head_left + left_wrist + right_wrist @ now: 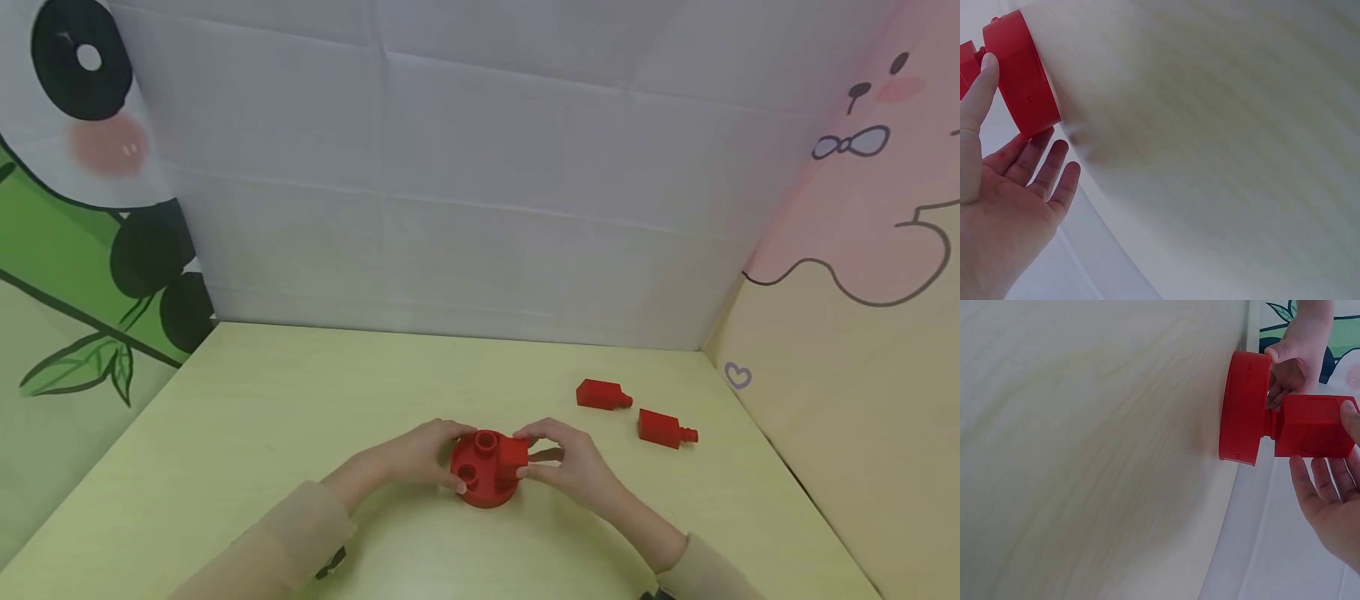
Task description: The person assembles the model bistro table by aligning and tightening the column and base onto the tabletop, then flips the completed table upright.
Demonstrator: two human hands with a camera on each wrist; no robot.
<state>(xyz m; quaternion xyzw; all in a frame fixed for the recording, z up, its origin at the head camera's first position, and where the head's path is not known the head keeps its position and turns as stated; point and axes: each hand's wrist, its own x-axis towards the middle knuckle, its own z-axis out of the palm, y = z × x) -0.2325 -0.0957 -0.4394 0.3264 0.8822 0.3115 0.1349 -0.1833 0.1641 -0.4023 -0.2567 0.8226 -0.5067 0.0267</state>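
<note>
**Red block upright on round base, one hand to each**

Left hand (420, 451) grips the round base (483, 473), which rests on the table (300, 400). Thumb at near rim, fingers at far rim: likely a brace against sliding or turning, with the top left exposed. Right hand (573, 467) pinches the upright red block (513, 455) between thumb and fingers, presumably by the body so the narrow neck (1270, 423) below is unobstructed. Right-wrist view: neck meets the base's top; how deep it sits, cannot tell. Two raised sockets (486, 442) show beside it, uncovered. Farther loose block (598, 394) and nearer loose block (659, 428) lie on their sides, off to the right, apparently within reach yet out of the way.
</note>
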